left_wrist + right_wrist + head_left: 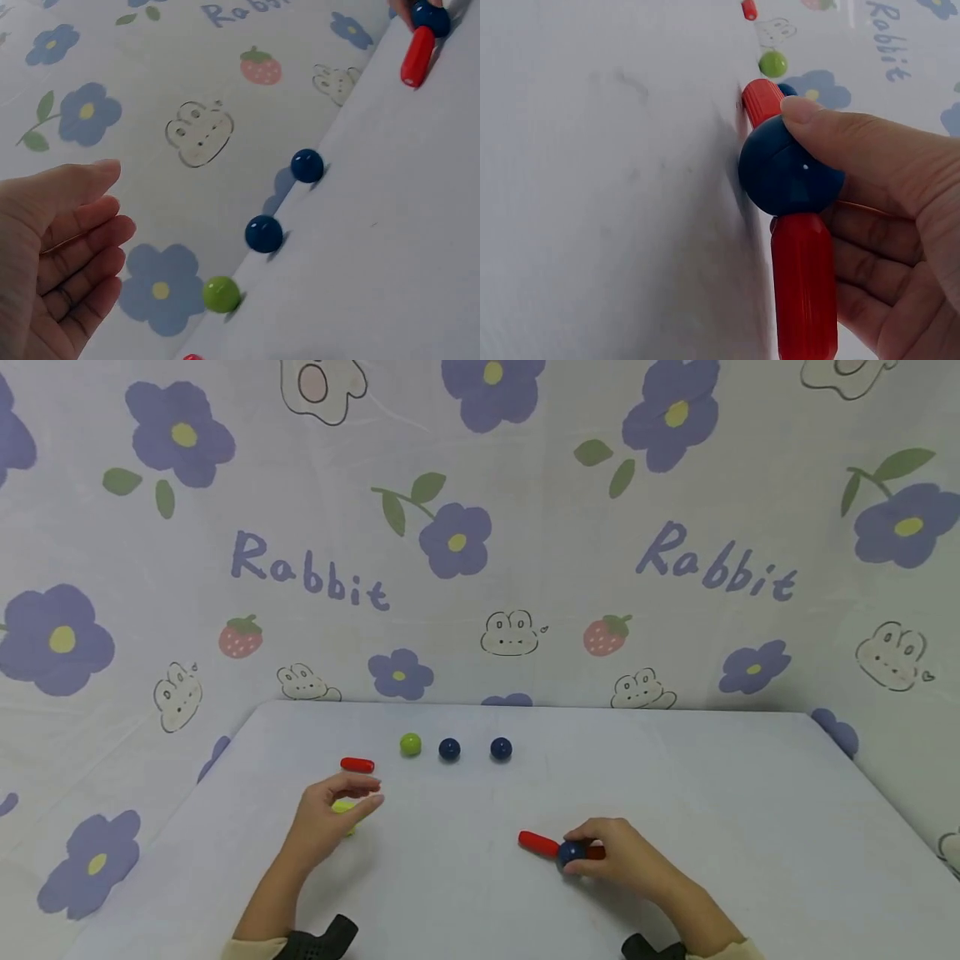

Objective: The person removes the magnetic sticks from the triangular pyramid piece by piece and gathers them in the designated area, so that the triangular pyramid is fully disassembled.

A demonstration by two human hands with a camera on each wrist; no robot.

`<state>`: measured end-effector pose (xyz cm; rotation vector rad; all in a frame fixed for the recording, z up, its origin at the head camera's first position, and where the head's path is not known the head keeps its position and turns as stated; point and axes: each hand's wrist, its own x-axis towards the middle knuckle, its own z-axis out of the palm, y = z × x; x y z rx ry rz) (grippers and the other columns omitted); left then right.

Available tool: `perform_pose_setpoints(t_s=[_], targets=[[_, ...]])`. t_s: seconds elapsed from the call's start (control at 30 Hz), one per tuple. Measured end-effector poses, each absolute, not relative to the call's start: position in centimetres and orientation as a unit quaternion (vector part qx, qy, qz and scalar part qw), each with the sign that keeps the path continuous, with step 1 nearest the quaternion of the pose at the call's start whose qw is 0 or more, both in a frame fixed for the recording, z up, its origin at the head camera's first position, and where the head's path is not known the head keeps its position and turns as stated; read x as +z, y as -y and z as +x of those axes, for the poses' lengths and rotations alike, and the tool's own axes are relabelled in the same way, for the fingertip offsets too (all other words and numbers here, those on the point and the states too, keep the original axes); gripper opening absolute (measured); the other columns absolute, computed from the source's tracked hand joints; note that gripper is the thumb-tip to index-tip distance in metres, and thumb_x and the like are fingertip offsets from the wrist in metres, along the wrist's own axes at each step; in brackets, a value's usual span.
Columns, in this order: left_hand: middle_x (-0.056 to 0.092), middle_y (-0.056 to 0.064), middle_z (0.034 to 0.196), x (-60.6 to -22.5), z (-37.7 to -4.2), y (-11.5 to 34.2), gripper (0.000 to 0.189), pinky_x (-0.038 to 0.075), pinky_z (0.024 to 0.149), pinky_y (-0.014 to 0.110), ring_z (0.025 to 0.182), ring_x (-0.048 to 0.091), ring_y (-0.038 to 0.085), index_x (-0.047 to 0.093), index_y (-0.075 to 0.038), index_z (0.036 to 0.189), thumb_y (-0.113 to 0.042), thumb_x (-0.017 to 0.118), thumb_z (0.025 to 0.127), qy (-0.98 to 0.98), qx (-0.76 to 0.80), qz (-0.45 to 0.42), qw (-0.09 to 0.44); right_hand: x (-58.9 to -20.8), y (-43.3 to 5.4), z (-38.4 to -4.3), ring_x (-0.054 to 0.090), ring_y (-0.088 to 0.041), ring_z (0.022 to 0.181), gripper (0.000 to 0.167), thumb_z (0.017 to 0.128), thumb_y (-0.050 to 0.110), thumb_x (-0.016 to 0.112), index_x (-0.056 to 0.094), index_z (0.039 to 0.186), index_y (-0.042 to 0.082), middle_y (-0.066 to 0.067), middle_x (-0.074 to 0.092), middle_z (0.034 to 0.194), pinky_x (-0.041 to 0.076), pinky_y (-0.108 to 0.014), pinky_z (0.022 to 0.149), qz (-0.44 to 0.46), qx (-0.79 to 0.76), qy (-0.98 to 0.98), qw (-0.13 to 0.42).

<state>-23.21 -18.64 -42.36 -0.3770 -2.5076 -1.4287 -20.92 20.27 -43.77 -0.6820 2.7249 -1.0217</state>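
My right hand [618, 860] pinches a dark blue ball [572, 853] between thumb and fingers, low over the white table. Two red ribbed rods touch that ball on opposite sides: one rod [537, 843] points left, and the other rod [804, 285] runs under the palm, partly covered by the hand in the head view. On the left, my left hand [326, 818] hovers with loosely bent fingers and nothing in its grasp. Behind it a yellow-green piece [342, 807] shows, mostly hidden, so its shape is unclear. Just beyond those fingers lies a single red rod [357, 765].
Toward the back of the white table [675, 777] sit a green ball [410, 744] and two dark blue balls, one [449, 750] beside the green and another [501, 749] farther right. A printed cloth [540, 560] with flowers and rabbits hangs behind the table.
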Motion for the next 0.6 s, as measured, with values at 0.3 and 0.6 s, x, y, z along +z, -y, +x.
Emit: perform_pose_setpoints(t_s=[0.3, 0.6], targets=[[0.069, 0.002, 0.102, -43.8, -22.8, 14.8, 0.03, 0.047, 0.093, 0.047, 0.097, 0.059, 0.017, 0.068, -0.01, 0.105, -0.024, 0.074, 0.08, 0.849, -0.51, -0.142, 0.007, -43.7, -18.9, -20.4, 0.059, -0.018, 0.091, 0.041, 0.078, 0.027, 0.074, 0.067, 0.107, -0.001, -0.008, 0.068, 0.102, 0.051, -0.04, 0.086, -0.242, -0.352, -0.898, 0.111], [0.068, 0.003, 0.102, -44.9, -22.0, 12.6, 0.034, 0.05, 0.09, 0.04, 0.1, 0.059, 0.021, 0.065, -0.013, 0.111, -0.025, 0.073, 0.08, 0.842, -0.509, -0.168, -0.059, -43.8, -18.1, -19.9, 0.06, -0.021, 0.095, 0.04, 0.078, 0.027, 0.075, 0.067, 0.107, 0.0, -0.009, 0.068, 0.105, 0.05, -0.044, 0.088, -0.246, -0.364, -0.887, 0.138]])
